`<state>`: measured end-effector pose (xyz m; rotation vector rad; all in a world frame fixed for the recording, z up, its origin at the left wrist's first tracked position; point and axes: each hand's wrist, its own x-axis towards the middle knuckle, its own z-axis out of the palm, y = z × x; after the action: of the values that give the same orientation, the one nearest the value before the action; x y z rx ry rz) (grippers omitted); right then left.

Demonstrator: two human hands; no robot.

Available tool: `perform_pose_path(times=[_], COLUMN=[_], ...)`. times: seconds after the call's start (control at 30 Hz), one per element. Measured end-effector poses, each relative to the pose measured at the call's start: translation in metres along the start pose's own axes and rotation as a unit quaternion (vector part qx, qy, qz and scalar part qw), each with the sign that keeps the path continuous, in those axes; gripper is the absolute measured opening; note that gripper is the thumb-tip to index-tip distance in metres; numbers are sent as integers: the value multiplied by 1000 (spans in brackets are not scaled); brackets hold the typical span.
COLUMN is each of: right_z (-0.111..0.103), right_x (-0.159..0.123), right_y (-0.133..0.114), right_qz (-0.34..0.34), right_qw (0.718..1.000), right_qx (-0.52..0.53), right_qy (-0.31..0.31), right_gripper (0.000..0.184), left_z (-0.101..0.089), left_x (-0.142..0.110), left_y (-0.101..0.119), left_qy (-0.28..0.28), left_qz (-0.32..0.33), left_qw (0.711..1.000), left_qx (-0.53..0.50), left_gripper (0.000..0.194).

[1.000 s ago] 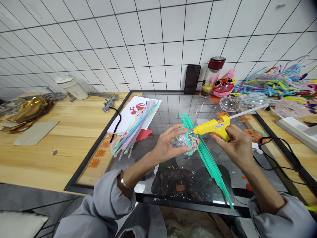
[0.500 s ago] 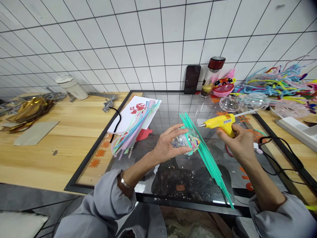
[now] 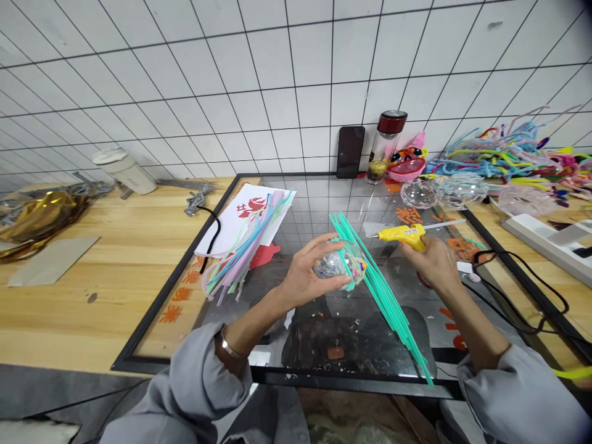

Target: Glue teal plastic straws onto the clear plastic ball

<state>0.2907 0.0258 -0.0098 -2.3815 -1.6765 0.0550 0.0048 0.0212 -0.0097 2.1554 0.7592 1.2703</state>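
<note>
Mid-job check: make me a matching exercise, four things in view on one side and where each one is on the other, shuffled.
Things
1. Glue gun
2. Clear ball
3. Green sticks
4. Phone

Places
A. Standing by the white wall
B. Held in the left hand
C. Lying on the glass, in a bundle
D. Held in the right hand

Right pairs: 1-D, 2-B, 3-C, 4-A
</note>
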Motion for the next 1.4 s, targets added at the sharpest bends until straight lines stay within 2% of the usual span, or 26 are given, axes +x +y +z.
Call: perform_pose_path(times=[0.17, 0.33, 0.43, 0.5, 0.57, 0.63, 0.67, 0.73, 0.77, 0.87, 0.97, 1.13, 1.4], right_z=[0, 4, 5, 3, -1, -8, -12, -19, -23, -27, -23, -16, -17], right_x=[3, 1, -2, -5, -10, -18, -24, -36, -42, -56, -60, -57, -57], right_y=[0, -3, -2, -2, -5, -14, -20, -35, -43, -63, -70, -69, -68], right_qz=[-9, -21, -34, -54, -92, -164, -214, -311, -341, -394, -403, -410, -405], right_qw=[999, 997, 993, 989, 985, 972, 952, 893, 869, 830, 825, 825, 828], right_qx=[-39, -79, -113, -130, -97, 29, 120, 287, 333, 386, 390, 383, 385], right_qy=[-16, 14, 23, 52, 109, 166, 182, 152, 132, 83, 66, 58, 43], right_gripper=[42, 46, 51, 54, 52, 43, 37, 29, 26, 29, 31, 32, 27], left_z=[-1, -2, -3, -4, -4, -5, -5, -5, -5, -4, -3, -3, -3], left_x=[2, 3, 4, 4, 5, 5, 5, 5, 5, 4, 3, 4, 3], left_y=[1, 3, 4, 5, 7, 8, 8, 8, 8, 7, 6, 9, 9], left_qy=[-9, -41, -52, -57, -61, -65, -66, -66, -64, -59, -56, -67, -67], left_qz=[-56, -108, -117, -120, -122, -122, -121, -114, -109, -96, -87, -75, -77], left_qw=[998, 988, 985, 984, 984, 985, 985, 986, 987, 989, 991, 992, 992], left_qx=[-37, -103, -118, -117, -114, -106, -103, -99, -97, -95, -89, -78, -76], left_gripper=[48, 46, 47, 47, 48, 48, 49, 50, 50, 51, 54, 55, 54])
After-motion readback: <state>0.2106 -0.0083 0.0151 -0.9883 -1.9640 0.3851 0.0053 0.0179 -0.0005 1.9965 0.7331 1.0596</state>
